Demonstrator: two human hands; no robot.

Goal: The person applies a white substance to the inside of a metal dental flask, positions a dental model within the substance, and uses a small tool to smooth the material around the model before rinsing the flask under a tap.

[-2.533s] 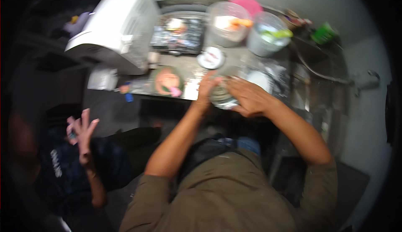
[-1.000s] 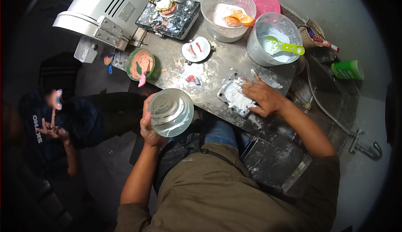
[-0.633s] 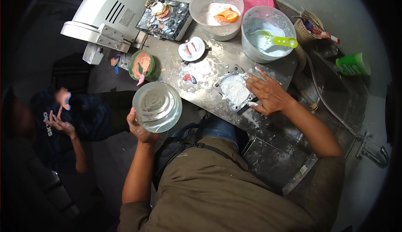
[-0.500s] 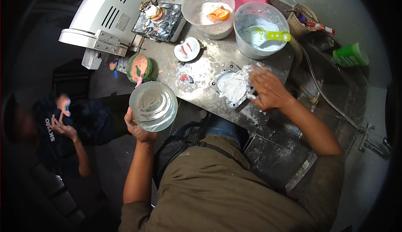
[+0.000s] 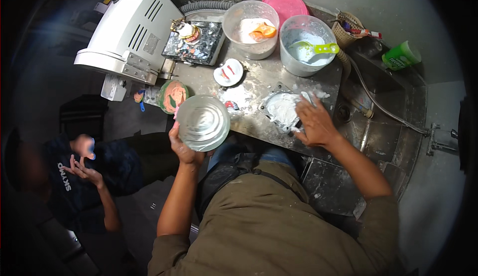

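Note:
My left hand (image 5: 185, 145) is closed round the side of a translucent mixing bowl (image 5: 204, 121) with wet white streaks inside, held tilted off the bench's front edge. My right hand (image 5: 316, 121) lies with fingers apart at the right side of a metal dental flask (image 5: 269, 111), whose top is heaped with wet white plaster (image 5: 285, 110). White paste smears the fingertips; where exactly they touch is partly hidden. Left of the flask sits a small red and blue piece (image 5: 231, 105). Behind it lies a round flask half (image 5: 228, 72) with white filling and red strips.
Tubs of white powder (image 5: 250, 52) and bluish powder (image 5: 298, 67), each with a scoop, stand at the back. A white machine (image 5: 130, 32) and a green bowl of pink paste (image 5: 174, 96) are at left, near a co-worker (image 5: 99, 171). A sink (image 5: 383, 126) lies right.
The bowl in my left hand has shifted right, toward the bench. My right hand stays at the plaster-filled flask, its fingers slightly moved. The whole view has shifted a little.

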